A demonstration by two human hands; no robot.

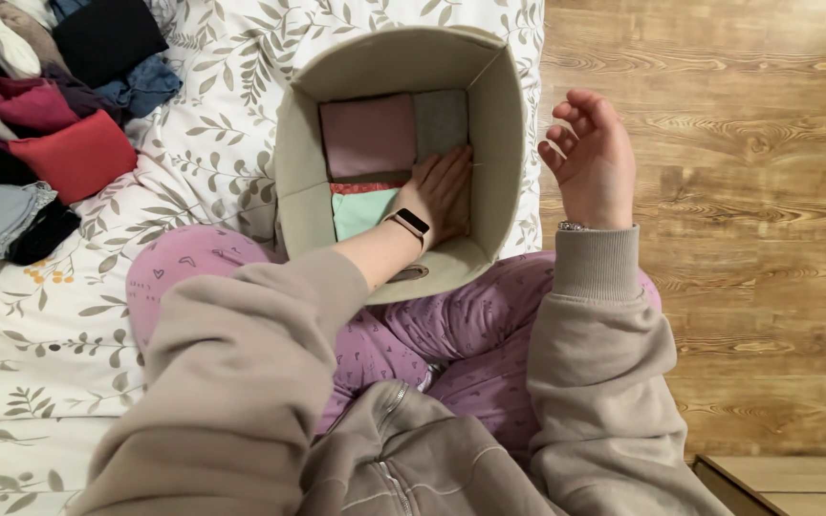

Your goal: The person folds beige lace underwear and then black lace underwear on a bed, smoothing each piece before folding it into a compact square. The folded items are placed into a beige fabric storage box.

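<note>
left hand (440,191) flat, fingers together on folded clothes (370,137) inside fabric bin (497,143), right hand (593,158) loosely open, empty

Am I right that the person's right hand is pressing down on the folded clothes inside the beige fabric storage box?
Not quite: the head view shows the left hand pressing the folded clothes inside the beige fabric storage box; the right hand hovers empty outside it.

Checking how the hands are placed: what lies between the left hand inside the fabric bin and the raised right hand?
In the head view, the bin's right wall stands between the left hand, flat on folded clothes, and the open right hand outside.
</note>
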